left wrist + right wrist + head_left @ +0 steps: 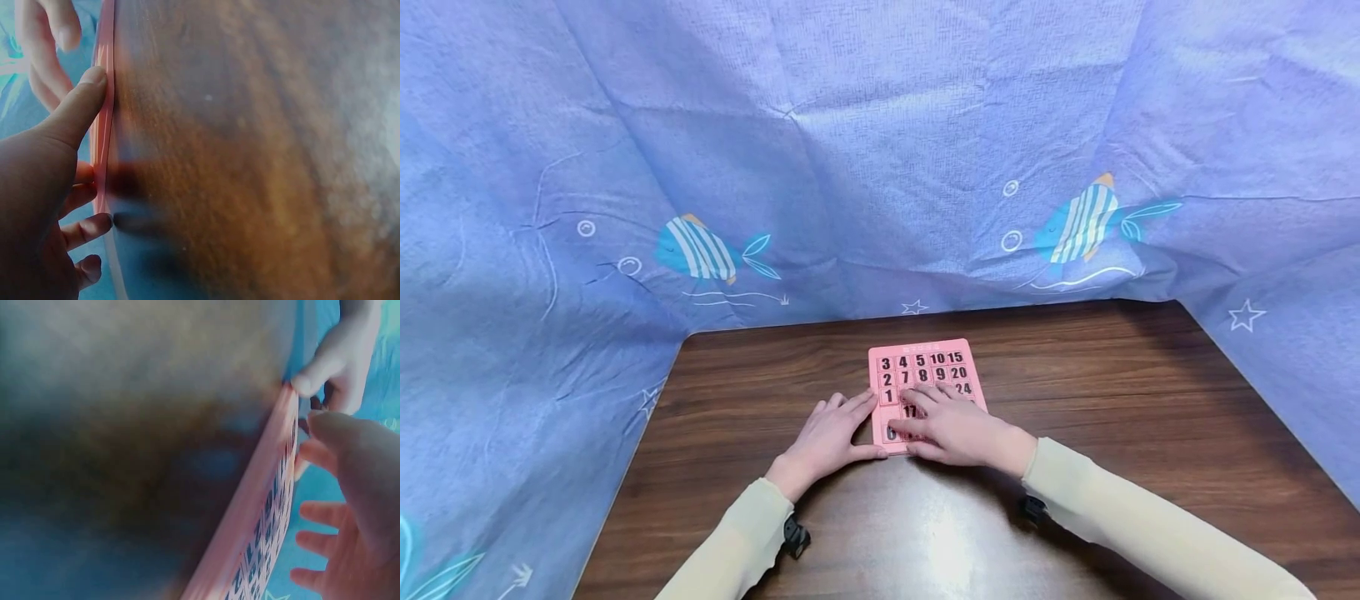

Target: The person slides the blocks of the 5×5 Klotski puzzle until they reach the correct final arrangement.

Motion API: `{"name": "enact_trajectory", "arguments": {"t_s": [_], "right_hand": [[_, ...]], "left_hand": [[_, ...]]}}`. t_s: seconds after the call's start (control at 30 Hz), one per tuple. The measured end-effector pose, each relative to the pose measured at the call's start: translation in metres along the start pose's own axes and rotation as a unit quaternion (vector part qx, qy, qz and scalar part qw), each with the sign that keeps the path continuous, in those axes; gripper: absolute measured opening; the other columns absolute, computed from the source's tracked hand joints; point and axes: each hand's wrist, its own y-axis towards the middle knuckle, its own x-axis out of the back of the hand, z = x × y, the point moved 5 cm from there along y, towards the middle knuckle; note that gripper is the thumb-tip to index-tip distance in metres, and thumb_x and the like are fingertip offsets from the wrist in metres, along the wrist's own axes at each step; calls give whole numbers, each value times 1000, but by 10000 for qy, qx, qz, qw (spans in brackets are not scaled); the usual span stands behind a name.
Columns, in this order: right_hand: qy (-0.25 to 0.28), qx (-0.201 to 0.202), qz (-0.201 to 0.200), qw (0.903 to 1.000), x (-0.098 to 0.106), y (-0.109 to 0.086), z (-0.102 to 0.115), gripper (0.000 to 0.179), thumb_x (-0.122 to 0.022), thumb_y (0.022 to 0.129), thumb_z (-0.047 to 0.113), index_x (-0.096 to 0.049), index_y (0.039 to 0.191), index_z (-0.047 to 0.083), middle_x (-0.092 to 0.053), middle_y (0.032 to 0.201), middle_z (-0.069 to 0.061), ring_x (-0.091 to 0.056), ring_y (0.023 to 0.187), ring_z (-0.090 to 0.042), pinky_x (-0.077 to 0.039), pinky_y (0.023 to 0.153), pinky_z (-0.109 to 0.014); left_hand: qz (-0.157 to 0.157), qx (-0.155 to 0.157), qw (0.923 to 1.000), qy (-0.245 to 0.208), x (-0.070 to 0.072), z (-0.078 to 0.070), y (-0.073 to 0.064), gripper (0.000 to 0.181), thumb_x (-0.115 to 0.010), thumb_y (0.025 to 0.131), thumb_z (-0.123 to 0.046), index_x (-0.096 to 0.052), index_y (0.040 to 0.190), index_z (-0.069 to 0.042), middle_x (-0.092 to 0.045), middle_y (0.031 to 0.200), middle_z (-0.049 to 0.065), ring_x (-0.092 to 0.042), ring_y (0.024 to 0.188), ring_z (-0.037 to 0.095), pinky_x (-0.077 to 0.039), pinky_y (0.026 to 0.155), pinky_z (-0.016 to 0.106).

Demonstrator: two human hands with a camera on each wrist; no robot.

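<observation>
A pink number sliding puzzle (922, 348) with black numerals lies flat on the wooden table, tilted slightly in the head view. At its lower left corner, my left hand (822, 437) holds the frame, the thumb on the near edge and the fingertips along the left side. My right hand (958, 429) is spread palm down over the lower right part, hiding several tiles. One right finger reaches the top of the 6 tile (892, 434); a blank gap shows just above it. In the right wrist view, the right fingers (322, 544) are extended beside the numbered face.
Brown wooden table (737, 379) surrounds the puzzle, with glare near its front. A blue cloth (880, 167) printed with fish hangs behind and along both sides. Each wrist carries a black device (795, 537) under a pale sleeve (1112, 500).
</observation>
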Motion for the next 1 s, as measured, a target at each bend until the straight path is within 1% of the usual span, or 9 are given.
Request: {"name": "enact_trajectory", "arguments": {"t_s": [0.07,0.17,0.27,0.37,0.5,0.63,0.73,0.9,1.0], "right_hand": [[63,218,-26,9997,1,-6,6,45,-51,91,47,-54,133,31,-42,142,-15,-38,129,-38,-29,99,-59],[131,295,-42,9995,-1,-12,9,45,-53,91,46,-53,134,32,-42,142,-15,-38,129,-37,-29,99,-59],[131,217,-115,9996,-4,-12,5,45,-53,91,45,-53,134,33,-42,142,-15,-39,128,-36,-31,97,-59],[59,61,-170,9998,-7,-6,-3,44,-51,92,46,-52,134,33,-42,141,-15,-39,128,-36,-31,97,-59],[-5,-193,-52,9998,-12,0,-13,45,-48,93,47,-51,135,34,-41,142,-15,-36,130,-35,-29,99,-58],[33,-255,43,9997,-12,0,-16,46,-45,94,50,-49,137,33,-40,143,-14,-36,131,-34,-28,100,-58],[77,-220,-45,9997,-8,-11,-16,46,-46,94,48,-50,136,31,-40,144,-14,-36,130,-34,-28,100,-57],[167,-98,-431,9989,2,-39,-18,42,-53,92,43,-58,130,27,-43,141,-14,-38,128,-37,-27,100,-57],[222,-124,-517,9983,4,-54,-21,40,-56,90,42,-60,127,27,-43,141,-16,-39,127,-38,-27,99,-59]], "left_hand": [[8,26,10000,-52,0,0,0,90,-54,74,-74,-41,143,-17,-39,147,-1,-45,100,18,-35,77,35],[34,54,9999,-98,1,0,0,90,-55,74,-73,-41,143,-17,-38,148,-1,-45,100,18,-35,78,36],[41,50,9999,-108,1,0,0,89,-55,75,-72,-41,143,-17,-38,148,-1,-45,99,18,-35,77,36],[30,38,10000,-51,0,0,0,89,-55,75,-72,-41,143,-17,-38,148,-1,-45,98,17,-34,76,34],[-11,-21,10000,-18,0,-1,0,89,-56,75,-72,-42,143,-16,-39,147,0,-45,99,18,-34,75,34],[-32,-34,10000,-22,2,0,-2,89,-55,75,-72,-42,143,-15,-40,147,0,-45,100,19,-34,76,35],[1,5,10000,-14,0,1,-1,90,-54,75,-73,-40,143,-17,-38,148,-1,-45,100,18,-34,77,35],[54,28,10000,-20,-2,3,-1,91,-52,75,-75,-38,145,-18,-36,149,-2,-44,101,17,-34,78,35],[57,42,9999,-76,-3,3,-1,91,-52,75,-75,-38,145,-18,-36,149,-2,-44,100,17,-34,78,35]]}}
